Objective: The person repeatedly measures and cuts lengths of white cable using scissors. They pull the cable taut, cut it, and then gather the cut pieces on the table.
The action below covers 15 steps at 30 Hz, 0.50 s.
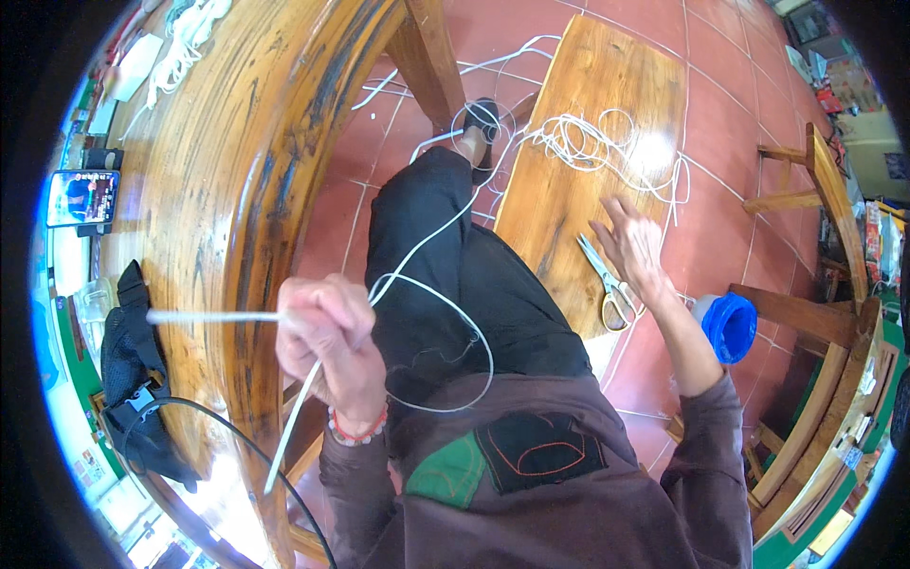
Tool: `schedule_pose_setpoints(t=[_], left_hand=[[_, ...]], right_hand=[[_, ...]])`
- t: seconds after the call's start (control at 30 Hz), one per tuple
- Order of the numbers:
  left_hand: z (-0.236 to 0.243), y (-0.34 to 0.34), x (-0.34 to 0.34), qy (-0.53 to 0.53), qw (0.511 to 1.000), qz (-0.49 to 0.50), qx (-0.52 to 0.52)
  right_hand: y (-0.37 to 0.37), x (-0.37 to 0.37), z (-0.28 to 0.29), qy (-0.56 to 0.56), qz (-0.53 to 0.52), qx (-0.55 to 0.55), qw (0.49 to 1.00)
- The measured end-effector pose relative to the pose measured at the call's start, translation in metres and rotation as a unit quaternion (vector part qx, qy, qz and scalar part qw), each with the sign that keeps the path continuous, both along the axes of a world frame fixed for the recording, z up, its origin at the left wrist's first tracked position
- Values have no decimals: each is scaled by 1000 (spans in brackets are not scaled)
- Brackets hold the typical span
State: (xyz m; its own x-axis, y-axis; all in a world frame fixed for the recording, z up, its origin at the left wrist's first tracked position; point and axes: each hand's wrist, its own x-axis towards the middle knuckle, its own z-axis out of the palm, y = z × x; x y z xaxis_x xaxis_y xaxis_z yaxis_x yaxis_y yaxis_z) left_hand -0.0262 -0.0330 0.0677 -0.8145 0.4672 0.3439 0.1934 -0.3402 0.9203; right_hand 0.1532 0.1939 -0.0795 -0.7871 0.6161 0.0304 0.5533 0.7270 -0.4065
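Observation:
My left hand [332, 351] grips a white cord [419, 248], one length sticking out to the left and another hanging down; the cord loops across my dark trousers and runs toward my foot. My right hand [633, 242] is open, fingers apart, over a wooden bench [536, 218] and just beside scissors [607, 280] with pale handles. A loose coil of white cord [578, 142] lies on the bench's far part.
A wooden table [209, 190] fills the left, with more cord [175, 43], a lit phone [83, 197] and a black bag [128, 356]. A blue-lined bin [728, 327] and wooden chairs [791, 199] stand at the right on red floor tiles [720, 161].

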Motion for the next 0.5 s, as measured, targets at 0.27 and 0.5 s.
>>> schedule_pose_setpoints(t=[0.27, 0.5], left_hand=[[58, -16, -15, 202, 972, 107, 53], [15, 3, -20, 201, 959, 168, -107]], right_hand=[[46, -61, -75, -7, -17, -30, 999], [73, -18, 27, 111, -76, -298, 945]])
